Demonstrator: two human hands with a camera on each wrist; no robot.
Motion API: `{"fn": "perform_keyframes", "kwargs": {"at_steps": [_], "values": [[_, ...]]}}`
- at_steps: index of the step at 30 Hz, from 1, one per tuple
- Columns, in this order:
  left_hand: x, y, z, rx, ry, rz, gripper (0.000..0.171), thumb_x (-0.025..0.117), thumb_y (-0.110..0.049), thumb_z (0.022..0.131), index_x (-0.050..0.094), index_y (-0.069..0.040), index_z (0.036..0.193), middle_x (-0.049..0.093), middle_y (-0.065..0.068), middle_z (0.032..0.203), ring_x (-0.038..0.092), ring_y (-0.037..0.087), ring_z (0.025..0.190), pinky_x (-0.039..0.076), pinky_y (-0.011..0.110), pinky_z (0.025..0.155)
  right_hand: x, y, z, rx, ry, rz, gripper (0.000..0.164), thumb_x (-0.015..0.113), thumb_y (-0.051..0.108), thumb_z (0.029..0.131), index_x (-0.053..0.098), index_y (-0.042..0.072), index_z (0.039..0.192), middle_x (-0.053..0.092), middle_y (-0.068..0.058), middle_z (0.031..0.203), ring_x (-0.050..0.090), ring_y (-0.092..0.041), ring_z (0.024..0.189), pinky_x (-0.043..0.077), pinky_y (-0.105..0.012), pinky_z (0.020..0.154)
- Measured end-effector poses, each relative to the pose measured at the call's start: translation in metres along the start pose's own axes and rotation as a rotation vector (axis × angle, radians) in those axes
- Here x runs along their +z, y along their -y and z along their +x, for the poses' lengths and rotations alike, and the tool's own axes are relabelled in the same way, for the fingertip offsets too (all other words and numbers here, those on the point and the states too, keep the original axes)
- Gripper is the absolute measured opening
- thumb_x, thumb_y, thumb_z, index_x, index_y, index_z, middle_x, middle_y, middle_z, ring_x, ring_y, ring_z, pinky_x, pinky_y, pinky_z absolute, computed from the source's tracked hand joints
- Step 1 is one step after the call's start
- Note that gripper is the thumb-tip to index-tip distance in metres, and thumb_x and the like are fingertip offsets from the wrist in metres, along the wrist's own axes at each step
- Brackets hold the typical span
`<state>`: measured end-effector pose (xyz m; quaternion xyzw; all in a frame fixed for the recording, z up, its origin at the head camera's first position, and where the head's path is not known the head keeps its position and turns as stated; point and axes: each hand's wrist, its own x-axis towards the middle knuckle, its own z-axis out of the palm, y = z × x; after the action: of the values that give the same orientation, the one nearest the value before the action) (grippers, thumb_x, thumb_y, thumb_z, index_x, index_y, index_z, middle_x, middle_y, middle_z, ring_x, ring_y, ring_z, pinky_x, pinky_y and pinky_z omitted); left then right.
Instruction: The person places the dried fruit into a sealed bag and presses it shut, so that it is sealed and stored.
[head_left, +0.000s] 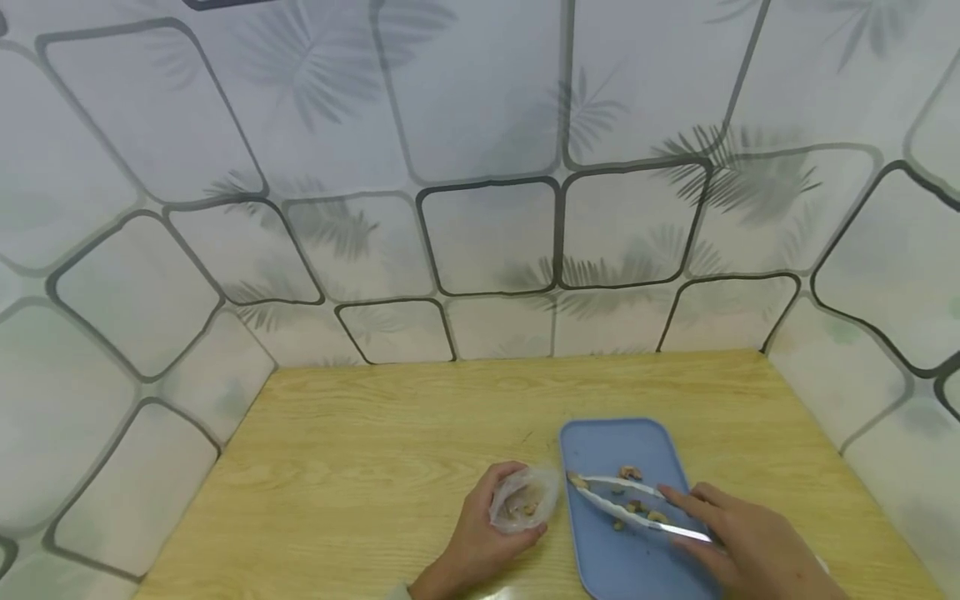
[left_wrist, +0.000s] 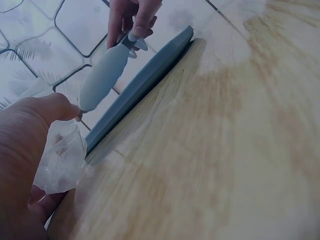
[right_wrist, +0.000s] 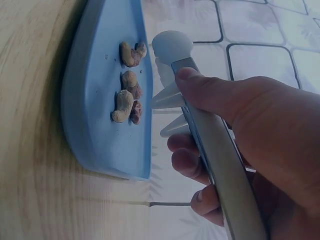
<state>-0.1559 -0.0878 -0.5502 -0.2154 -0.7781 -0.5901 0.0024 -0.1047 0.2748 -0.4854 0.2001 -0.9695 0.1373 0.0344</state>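
Observation:
My left hand (head_left: 483, 533) grips a small clear plastic bag (head_left: 547, 492), its mouth facing up and a few nuts showing inside. The thumb and bag also appear in the left wrist view, where the bag (left_wrist: 62, 162) stands near the tray's edge. In my right hand (head_left: 765, 537) are metal tongs (head_left: 678, 531) with white tips. Between the tips is a light brown nut (head_left: 578, 481), above the tray's left edge and close to the bag. Several nuts lie on the blue tray (head_left: 615, 437); the right wrist view shows a curved cashew (right_wrist: 123, 106) among reddish-brown nuts (right_wrist: 136, 112).
The tray lies on a wooden table (head_left: 360, 467), right of the bag. Patterned white panels (head_left: 487, 233) rise behind the table and along both sides.

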Motion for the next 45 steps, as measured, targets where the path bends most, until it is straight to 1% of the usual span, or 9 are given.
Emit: {"fn": "perform_keyframes", "kwargs": {"at_steps": [7, 12, 18, 24, 26, 30, 35, 39, 45], "values": [[-0.001, 0.000, -0.001, -0.016, -0.010, 0.004, 0.073, 0.094, -0.014, 0.082, 0.059, -0.022, 0.145, 0.071, 0.001, 0.137, 0.067, 0.017, 0.121, 0.053, 0.027, 0.106, 0.001, 0.002, 0.000, -0.150, -0.126, 0.024, 0.058, 0.089, 0.037, 0.089, 0.074, 0.014, 0.140, 0.047, 0.020, 0.090, 0.028, 0.011, 0.066, 0.031, -0.017, 0.057], [-0.002, -0.001, -0.001, -0.029, -0.005, -0.006, 0.073, 0.095, -0.014, 0.082, 0.059, -0.024, 0.145, 0.070, -0.001, 0.138, 0.067, 0.017, 0.122, 0.052, 0.027, 0.106, -0.002, 0.008, 0.004, -0.182, -0.192, 0.036, 0.060, 0.092, 0.034, 0.086, 0.075, 0.015, 0.140, 0.049, 0.020, 0.091, 0.028, 0.013, 0.066, 0.031, -0.017, 0.056], [-0.002, 0.001, -0.001, 0.005, -0.015, 0.008, 0.074, 0.095, -0.012, 0.081, 0.059, -0.022, 0.145, 0.071, 0.002, 0.137, 0.068, 0.019, 0.122, 0.052, 0.027, 0.106, -0.008, 0.018, 0.009, -0.211, -0.303, 0.043, 0.070, 0.097, 0.029, 0.078, 0.073, 0.022, 0.144, 0.057, 0.019, 0.095, 0.030, 0.015, 0.068, 0.030, -0.014, 0.056], [-0.002, 0.002, -0.002, 0.026, -0.008, 0.012, 0.074, 0.095, -0.012, 0.081, 0.059, -0.022, 0.146, 0.071, 0.004, 0.137, 0.068, 0.019, 0.121, 0.053, 0.027, 0.105, -0.010, 0.026, 0.013, -0.261, -0.339, 0.080, 0.085, 0.097, 0.027, 0.077, 0.063, 0.030, 0.154, 0.060, 0.021, 0.098, 0.032, 0.016, 0.069, 0.028, -0.010, 0.057], [-0.002, 0.002, -0.002, 0.017, 0.000, 0.012, 0.074, 0.095, -0.012, 0.082, 0.059, -0.021, 0.146, 0.071, 0.004, 0.138, 0.067, 0.018, 0.121, 0.052, 0.027, 0.104, -0.008, 0.027, 0.013, -0.281, -0.350, 0.087, 0.086, 0.097, 0.028, 0.076, 0.062, 0.031, 0.155, 0.062, 0.020, 0.099, 0.033, 0.016, 0.070, 0.028, -0.008, 0.057], [-0.002, 0.001, -0.001, 0.017, 0.003, 0.005, 0.074, 0.094, -0.013, 0.082, 0.059, -0.019, 0.146, 0.071, 0.004, 0.136, 0.067, 0.015, 0.118, 0.052, 0.026, 0.102, -0.005, 0.030, 0.017, -0.322, -0.367, 0.099, 0.080, 0.095, 0.034, 0.080, 0.064, 0.028, 0.153, 0.065, 0.017, 0.101, 0.034, 0.016, 0.071, 0.028, -0.008, 0.058], [-0.001, 0.004, 0.000, 0.082, -0.008, 0.017, 0.073, 0.094, -0.011, 0.082, 0.059, -0.017, 0.146, 0.072, 0.004, 0.134, 0.066, 0.011, 0.113, 0.052, 0.026, 0.098, 0.000, 0.037, 0.023, -0.376, -0.392, 0.107, 0.069, 0.090, 0.040, 0.088, 0.067, 0.023, 0.150, 0.068, 0.015, 0.103, 0.035, 0.016, 0.073, 0.030, -0.007, 0.060], [0.000, 0.006, 0.001, 0.108, -0.009, 0.023, 0.073, 0.094, -0.011, 0.082, 0.059, -0.017, 0.146, 0.072, 0.006, 0.134, 0.065, 0.010, 0.113, 0.053, 0.026, 0.097, 0.002, 0.040, 0.026, -0.363, -0.371, 0.106, 0.068, 0.090, 0.038, 0.088, 0.069, 0.020, 0.149, 0.068, 0.013, 0.104, 0.035, 0.016, 0.074, 0.031, -0.008, 0.059], [-0.001, 0.004, 0.001, 0.097, -0.008, 0.016, 0.073, 0.094, -0.010, 0.082, 0.059, -0.019, 0.146, 0.073, 0.005, 0.134, 0.066, 0.011, 0.113, 0.053, 0.027, 0.097, 0.003, 0.040, 0.026, -0.334, -0.361, 0.116, 0.070, 0.092, 0.036, 0.086, 0.068, 0.017, 0.149, 0.066, 0.012, 0.103, 0.035, 0.016, 0.073, 0.031, -0.008, 0.057]]}}
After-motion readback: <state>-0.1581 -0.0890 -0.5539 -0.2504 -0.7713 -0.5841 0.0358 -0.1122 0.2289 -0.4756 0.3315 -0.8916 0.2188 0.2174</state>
